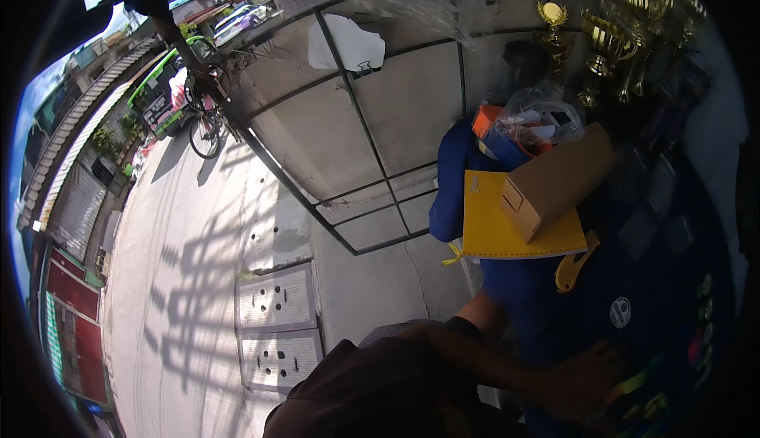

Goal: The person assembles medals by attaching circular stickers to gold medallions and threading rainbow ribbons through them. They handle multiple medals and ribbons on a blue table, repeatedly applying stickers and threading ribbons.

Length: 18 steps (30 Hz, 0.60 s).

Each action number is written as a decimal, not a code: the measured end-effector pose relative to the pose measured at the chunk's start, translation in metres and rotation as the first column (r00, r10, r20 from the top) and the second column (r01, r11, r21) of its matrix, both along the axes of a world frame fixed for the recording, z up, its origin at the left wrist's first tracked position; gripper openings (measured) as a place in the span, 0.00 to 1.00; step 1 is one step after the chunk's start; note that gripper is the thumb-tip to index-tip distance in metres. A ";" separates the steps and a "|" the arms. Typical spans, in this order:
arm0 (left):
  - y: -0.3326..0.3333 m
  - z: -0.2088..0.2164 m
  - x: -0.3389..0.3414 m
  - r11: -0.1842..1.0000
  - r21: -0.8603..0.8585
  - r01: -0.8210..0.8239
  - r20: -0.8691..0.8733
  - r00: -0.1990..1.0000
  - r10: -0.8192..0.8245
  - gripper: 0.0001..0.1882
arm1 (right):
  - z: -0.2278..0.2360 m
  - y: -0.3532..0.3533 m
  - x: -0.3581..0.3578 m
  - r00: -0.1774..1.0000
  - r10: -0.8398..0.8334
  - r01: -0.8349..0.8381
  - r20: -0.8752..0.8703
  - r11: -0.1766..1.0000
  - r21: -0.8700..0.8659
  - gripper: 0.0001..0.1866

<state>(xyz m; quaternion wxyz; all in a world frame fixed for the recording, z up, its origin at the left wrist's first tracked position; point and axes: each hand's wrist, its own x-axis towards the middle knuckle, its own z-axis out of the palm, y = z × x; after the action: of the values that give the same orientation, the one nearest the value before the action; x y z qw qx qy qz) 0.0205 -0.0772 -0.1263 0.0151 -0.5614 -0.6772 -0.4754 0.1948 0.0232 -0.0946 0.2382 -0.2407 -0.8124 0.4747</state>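
Note:
My left hand point(584, 376) reaches across a dark blue cloth point(522, 303) at the lower right. It is dim and blurred, with its fingers looking stretched out over the cloth. Beside the fingertips lies a yellow-green strip point(629, 384), and I cannot make out whether they touch it. Farther up the cloth sits a yellow notebook point(484, 216) with a yellow tassel at its corner. A brown cardboard box point(554, 181) rests on the notebook. A flat yellow curved piece point(576, 264) lies just below. My right hand does not show.
Gold trophies point(606, 46) stand at the back right. Clear plastic point(542, 113) covers orange and blue items behind the box. A metal-framed panel point(412, 121) borders the workplace. Left of it run drain covers point(277, 303) and a sunlit street point(182, 240) with a bicycle point(206, 133).

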 end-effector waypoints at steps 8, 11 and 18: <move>-0.007 0.007 -0.005 0.989 -0.112 0.094 0.056 0.995 -0.088 0.15 | -0.029 0.018 0.012 0.977 0.145 -0.174 -0.156 0.965 -0.196 0.38; -0.007 0.009 -0.005 0.988 -0.135 0.078 0.060 0.996 -0.070 0.15 | -0.034 0.023 0.013 0.978 0.190 -0.204 -0.089 0.960 -0.191 0.49; -0.008 0.011 -0.004 0.986 -0.145 0.079 0.073 0.995 -0.069 0.15 | -0.021 0.015 0.012 0.986 0.079 -0.085 0.147 0.996 0.034 0.21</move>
<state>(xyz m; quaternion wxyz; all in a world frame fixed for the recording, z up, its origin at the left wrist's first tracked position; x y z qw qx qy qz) 0.0164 -0.0855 -0.1155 -0.0671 -0.5695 -0.6894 -0.4426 0.2066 0.0387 -0.1157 0.1634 -0.2363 -0.8461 0.4489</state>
